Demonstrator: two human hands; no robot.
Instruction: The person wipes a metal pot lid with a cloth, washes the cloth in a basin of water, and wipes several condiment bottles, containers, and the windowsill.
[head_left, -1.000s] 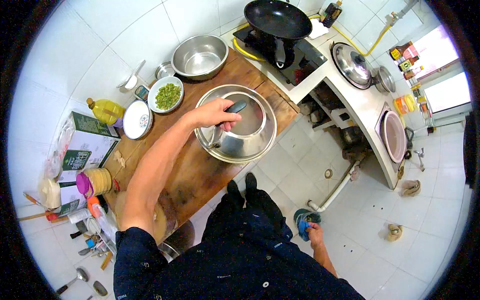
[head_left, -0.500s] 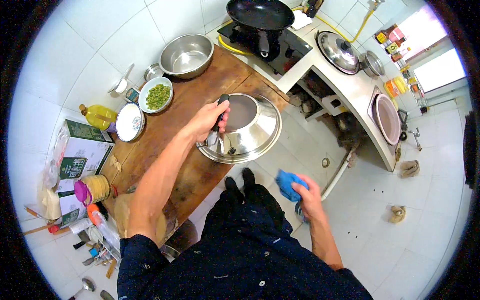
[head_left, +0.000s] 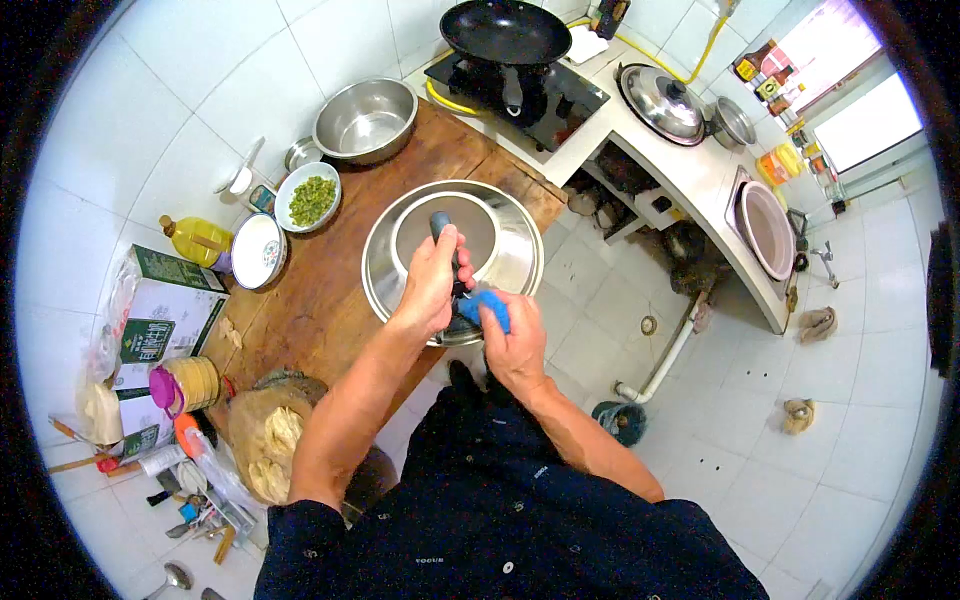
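Note:
A broad round metal lid (head_left: pixel 380 255) with a grey middle panel is in front of me, over the wooden table's front edge. My left hand (head_left: pixel 432 285) is wrapped round its black handle (head_left: pixel 441 222), whose upper end sticks out above the fist. A blue cloth (head_left: pixel 485 308) is bunched in my right hand (head_left: pixel 517 340). That hand is close beside my left one, and the cloth is by the lower part of the handle. Both hands hide where cloth and handle meet.
On the wooden table (head_left: pixel 300 265) are a metal basin (head_left: pixel 365 120), a bowl of chopped green vegetables (head_left: pixel 312 200), a white bowl (head_left: pixel 259 250) and an oil bottle (head_left: pixel 190 240). A black wok (head_left: pixel 505 35) stands on the cooktop behind. Bagged pale food (head_left: pixel 275 440) lies near my left arm.
My right hand has brought the blue cloth from the right, away from the lid, up to the handle. The lid has turned, its handle now nearer the middle, and shifted slightly left.

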